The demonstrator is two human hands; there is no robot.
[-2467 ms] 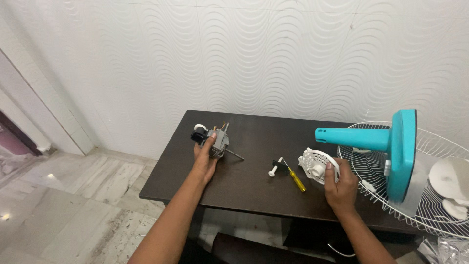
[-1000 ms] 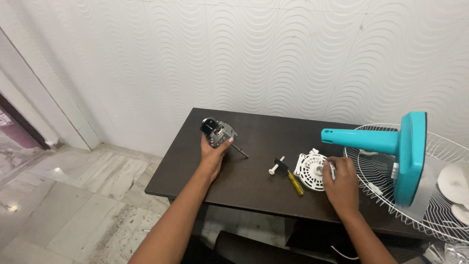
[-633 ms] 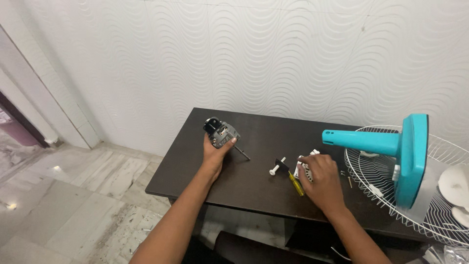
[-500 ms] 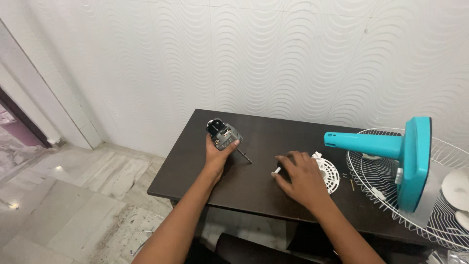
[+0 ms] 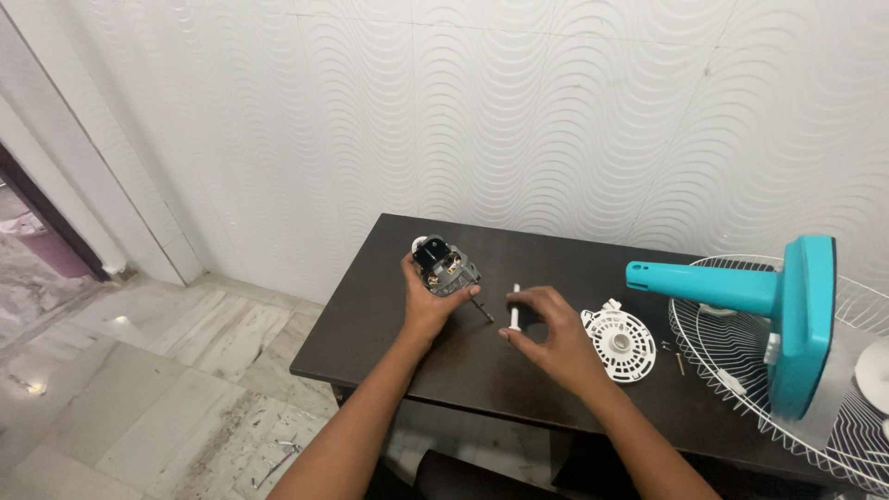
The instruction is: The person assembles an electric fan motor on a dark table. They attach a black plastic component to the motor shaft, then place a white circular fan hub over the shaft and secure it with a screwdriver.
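Change: right hand (image 5: 554,335) now lifted off worktop (image 5: 389,319), pinching white peg (image 5: 515,306); earlier flat over it
Left hand (image 5: 428,301): closed round grey fan motor (image 5: 446,267), raised above worktop; shaft points toward peg
Peg: upright between fingertips, just beside shaft tip
Nearby: white round cover (image 5: 621,343) lying flat; teal fan stand (image 5: 752,310) over wire guard (image 5: 718,347)

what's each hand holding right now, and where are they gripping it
The left hand grips the grey fan motor around its body. The right hand pinches a small white pin near its lower end.
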